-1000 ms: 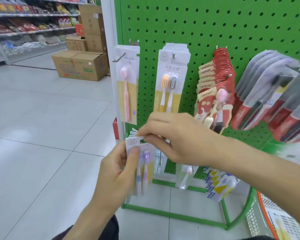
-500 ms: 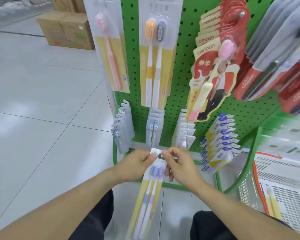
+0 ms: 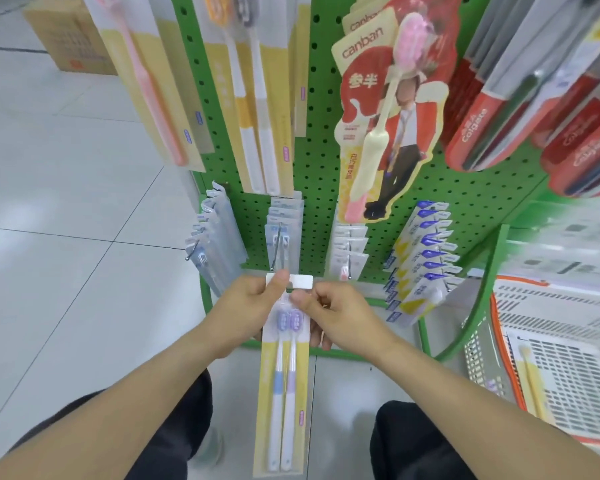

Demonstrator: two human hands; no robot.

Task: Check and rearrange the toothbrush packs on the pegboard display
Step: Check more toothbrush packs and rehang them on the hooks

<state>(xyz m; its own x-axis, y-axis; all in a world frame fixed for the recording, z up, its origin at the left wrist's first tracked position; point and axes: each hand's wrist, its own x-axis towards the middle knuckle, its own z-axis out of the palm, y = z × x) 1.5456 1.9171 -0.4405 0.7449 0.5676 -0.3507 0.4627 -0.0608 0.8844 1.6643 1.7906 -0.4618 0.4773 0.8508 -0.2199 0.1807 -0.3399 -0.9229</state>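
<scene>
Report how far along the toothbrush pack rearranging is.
Done: most hooks on the green pegboard carry packs. In hand: both hands, left hand and right hand, pinch the top of a two-brush pack, off any hook. Left: hanging it, perhaps on the hook just above.

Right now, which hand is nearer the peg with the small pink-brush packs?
Right. The right hand sits just below that peg; the left hand is farther left.
</scene>
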